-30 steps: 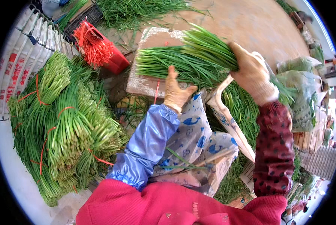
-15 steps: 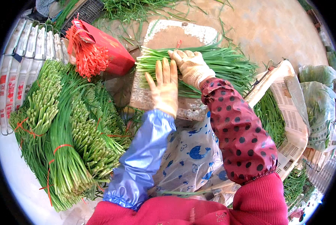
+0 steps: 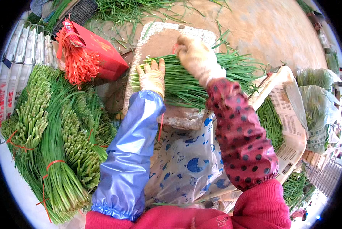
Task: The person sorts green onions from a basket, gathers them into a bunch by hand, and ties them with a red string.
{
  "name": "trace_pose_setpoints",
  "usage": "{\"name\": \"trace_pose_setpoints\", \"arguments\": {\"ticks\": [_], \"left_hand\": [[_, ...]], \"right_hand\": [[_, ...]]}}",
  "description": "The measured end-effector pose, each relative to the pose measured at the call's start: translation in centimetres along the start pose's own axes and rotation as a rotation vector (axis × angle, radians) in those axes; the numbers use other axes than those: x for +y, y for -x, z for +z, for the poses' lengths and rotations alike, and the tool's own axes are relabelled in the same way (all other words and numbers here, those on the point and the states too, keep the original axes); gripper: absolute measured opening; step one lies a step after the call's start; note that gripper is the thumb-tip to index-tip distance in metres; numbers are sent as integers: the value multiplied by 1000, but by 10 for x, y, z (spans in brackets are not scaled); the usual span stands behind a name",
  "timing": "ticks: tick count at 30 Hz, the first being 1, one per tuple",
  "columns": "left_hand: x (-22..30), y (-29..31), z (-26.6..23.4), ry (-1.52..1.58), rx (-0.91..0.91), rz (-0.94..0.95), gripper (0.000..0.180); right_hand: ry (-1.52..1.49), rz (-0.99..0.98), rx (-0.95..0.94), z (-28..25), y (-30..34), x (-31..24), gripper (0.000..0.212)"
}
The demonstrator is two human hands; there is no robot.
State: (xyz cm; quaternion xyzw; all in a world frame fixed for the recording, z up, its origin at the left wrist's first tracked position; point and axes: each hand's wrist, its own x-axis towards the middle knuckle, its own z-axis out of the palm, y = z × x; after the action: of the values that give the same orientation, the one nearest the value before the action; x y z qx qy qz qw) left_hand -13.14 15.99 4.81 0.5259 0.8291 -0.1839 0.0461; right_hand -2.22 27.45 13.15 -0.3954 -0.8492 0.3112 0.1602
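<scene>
A bunch of garlic chives [image 3: 178, 82] lies across a worn board [image 3: 159, 36], cut ends to the left. My left hand [image 3: 152, 78], in a pale glove, rests over the bunch near those ends, its fingers curved over the stalks. My right hand [image 3: 195, 57], gloved too and slightly blurred, is closed beyond the bunch's far side. A thin red tie [image 3: 174, 48] shows at its fingers. Another length of red tie [image 3: 161, 128] hangs over the board's near edge, below the bunch. What passes under the stalks is hidden.
Tied chive bunches [image 3: 60, 152] are piled at left, beside a red box [image 3: 108, 53] of red ties [image 3: 79, 65]. A cream plastic crate [image 3: 289, 122] with chives stands at right, near filled plastic bags [image 3: 318, 110]. Loose chives [image 3: 129, 7] litter the far floor.
My right hand has moved off the top of the bunch to its far side, closing at the red tie. My left hand has shifted left, its spread fingers now bent over the stalks.
</scene>
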Motion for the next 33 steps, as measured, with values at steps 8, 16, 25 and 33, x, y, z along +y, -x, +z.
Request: {"name": "trace_pose_setpoints", "arguments": {"ticks": [8, 16, 25, 33], "left_hand": [[5, 5, 0, 56, 108, 48, 63], [-3, 2, -5, 151, -17, 117, 142], [-4, 7, 21, 12, 59, 54, 131], [-29, 43, -32, 415, 345, 340, 87]], "right_hand": [[470, 248, -242, 65, -75, 36, 25], [457, 223, -202, 92, -62, 43, 15], [128, -52, 123, 74, 21, 0, 13], [78, -186, 293, 86, 23, 29, 10]]}}
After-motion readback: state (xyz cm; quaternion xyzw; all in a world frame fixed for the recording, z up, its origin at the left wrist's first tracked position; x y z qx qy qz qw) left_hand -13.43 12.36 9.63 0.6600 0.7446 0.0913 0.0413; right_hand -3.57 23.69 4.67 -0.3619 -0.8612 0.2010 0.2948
